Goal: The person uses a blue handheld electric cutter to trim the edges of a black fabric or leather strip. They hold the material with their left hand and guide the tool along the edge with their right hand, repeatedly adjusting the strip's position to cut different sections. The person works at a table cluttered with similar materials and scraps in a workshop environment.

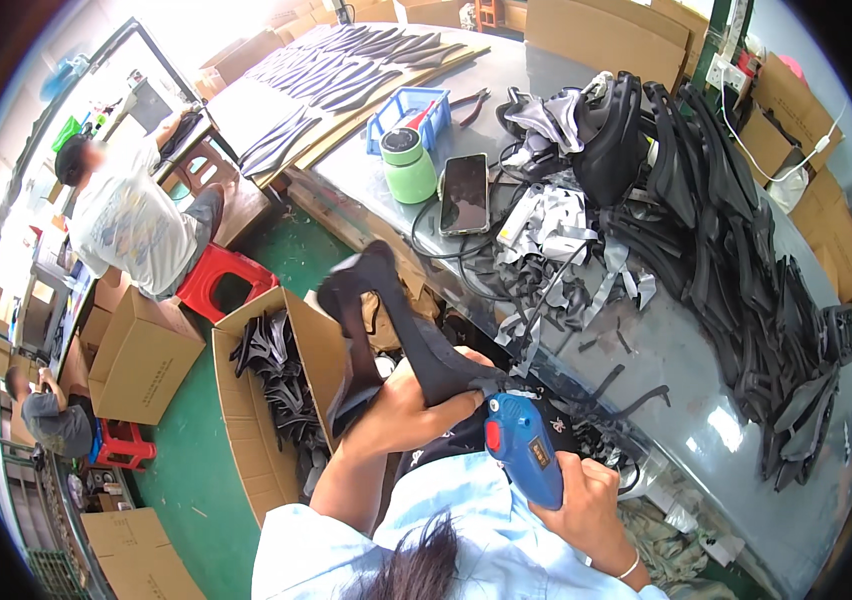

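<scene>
My left hand (401, 415) is closed on a black curved padded piece (416, 345), which forks into two arms and rises away from me. My right hand (586, 505) grips a blue electric cutter (526, 460) with a red button on its side. The cutter's metal head meets the near end of the black piece, close to my left fingertips. Whether the blade is in the material cannot be made out. Thin black offcut strips (636, 400) lie at the table edge beside the cutter.
On the metal table (596, 360) are grey scraps (546, 220), heaped black pieces (726, 260), a phone (465, 195), a green flask (408, 165), and a blue basket (426, 115). An open carton (246, 390) of black pieces stands left. Two people sit farther left, one on a red stool (226, 280).
</scene>
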Demonstrator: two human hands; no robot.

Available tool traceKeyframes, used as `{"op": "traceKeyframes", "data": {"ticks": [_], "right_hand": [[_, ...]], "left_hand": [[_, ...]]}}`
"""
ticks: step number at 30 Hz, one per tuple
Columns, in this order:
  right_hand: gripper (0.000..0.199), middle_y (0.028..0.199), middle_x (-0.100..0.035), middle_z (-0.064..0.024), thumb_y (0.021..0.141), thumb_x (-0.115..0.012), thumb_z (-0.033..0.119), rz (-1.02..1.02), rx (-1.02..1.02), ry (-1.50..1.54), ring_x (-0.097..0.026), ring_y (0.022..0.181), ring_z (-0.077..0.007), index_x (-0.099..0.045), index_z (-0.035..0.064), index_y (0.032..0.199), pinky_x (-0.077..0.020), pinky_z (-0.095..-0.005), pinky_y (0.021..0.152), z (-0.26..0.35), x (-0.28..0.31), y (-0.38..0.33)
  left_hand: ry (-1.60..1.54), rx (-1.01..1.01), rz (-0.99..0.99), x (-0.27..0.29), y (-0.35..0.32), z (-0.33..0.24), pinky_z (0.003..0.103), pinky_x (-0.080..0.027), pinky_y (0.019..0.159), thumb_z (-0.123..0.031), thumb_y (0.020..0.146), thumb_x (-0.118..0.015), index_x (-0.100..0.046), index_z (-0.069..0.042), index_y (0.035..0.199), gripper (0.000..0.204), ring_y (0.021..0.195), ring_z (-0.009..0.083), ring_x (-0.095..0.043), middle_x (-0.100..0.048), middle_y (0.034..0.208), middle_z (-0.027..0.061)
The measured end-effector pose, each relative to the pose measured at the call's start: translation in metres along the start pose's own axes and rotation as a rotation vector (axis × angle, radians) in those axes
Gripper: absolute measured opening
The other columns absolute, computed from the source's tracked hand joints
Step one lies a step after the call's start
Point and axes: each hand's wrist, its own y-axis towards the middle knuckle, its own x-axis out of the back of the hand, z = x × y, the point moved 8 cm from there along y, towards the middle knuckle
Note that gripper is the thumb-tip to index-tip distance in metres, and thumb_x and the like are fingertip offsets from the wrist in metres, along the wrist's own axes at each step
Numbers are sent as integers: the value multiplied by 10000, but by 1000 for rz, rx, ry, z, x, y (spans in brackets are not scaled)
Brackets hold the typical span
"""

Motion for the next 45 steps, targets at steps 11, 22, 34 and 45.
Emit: {"op": "traceKeyframes", "data": {"ticks": [11,22,34,45], "right_hand": [[472,642,-599,-118,576,-776,162,20,3,251,-620,548,-274,-520,-14,930,-493,-346,536,5,-7,5],[458,639,-588,-97,593,-779,163,30,7,399,-606,517,-242,-518,-14,925,-484,-320,517,19,4,12],[543,725,-597,-145,584,-784,167,-198,-18,237,-618,623,-321,-507,-4,1018,-496,-391,563,0,14,26],[505,656,-593,-113,634,-822,254,35,19,268,-621,561,-274,-517,1,948,-489,-341,533,14,-5,13]], "left_hand": [[124,-337,-43,-23,-2,13,344,-493,795,-12,723,-686,-619,33,1011,299,906,261,-620,-647,978,113],[231,-341,-102,-45,-7,41,329,-473,766,-89,724,-693,-635,-39,1065,349,887,262,-573,-613,1039,110],[-759,281,383,-83,-34,45,340,-381,960,-45,744,-643,-382,-37,1324,636,1085,187,-482,-495,1147,80],[-727,-117,-702,7,-6,36,273,-513,646,-93,906,-524,-486,27,1161,284,700,164,-601,-613,845,146]]}}
